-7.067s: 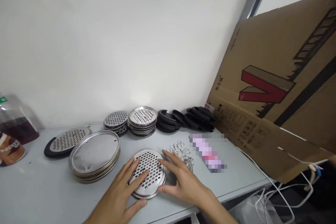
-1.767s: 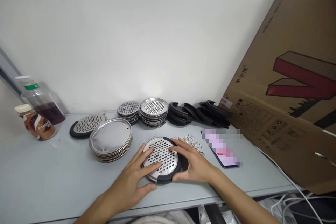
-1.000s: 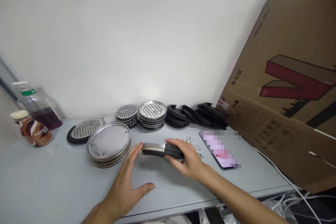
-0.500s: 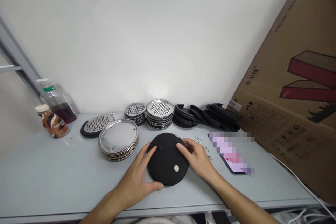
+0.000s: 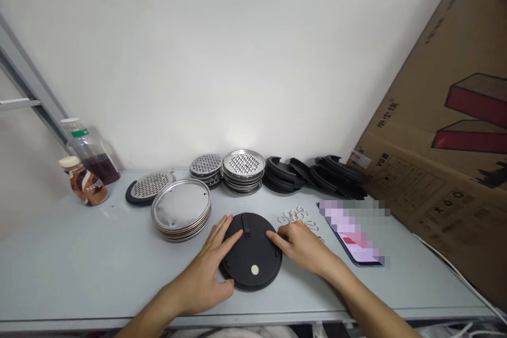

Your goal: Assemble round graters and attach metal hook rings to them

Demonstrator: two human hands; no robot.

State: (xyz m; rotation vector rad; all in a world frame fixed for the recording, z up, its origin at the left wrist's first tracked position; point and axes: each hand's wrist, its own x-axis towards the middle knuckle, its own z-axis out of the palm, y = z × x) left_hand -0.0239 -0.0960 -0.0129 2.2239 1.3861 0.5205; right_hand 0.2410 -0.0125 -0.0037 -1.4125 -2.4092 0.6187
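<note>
A black round disc [image 5: 257,253] lies on the table in front of me, with a raised tab near its upper edge and a pale round dot low on its face. My left hand [image 5: 209,266] grips its left side, the fingers along the upper left edge and the thumb at the lower left. At the upper right edge, my right hand [image 5: 299,243] has its thumb on the face and its other fingers curled in, partly hidden. Close beyond that hand lie several small metal rings and clips [image 5: 295,215]. Left of the disc stands a stack of round metal plates [image 5: 181,206].
Along the wall stand round grater plates [image 5: 243,163], smaller grater plates [image 5: 206,165], a grater in a black rim [image 5: 152,186] and black curved rims [image 5: 283,171]. At left are two bottles [image 5: 89,187]. A phone [image 5: 352,240] and a large cardboard box [image 5: 443,169] are at right.
The disc has turned clockwise between my hands and come slightly nearer. Its pale dot has moved left and down, and its tab now shows at the top. The view has shifted slightly.
</note>
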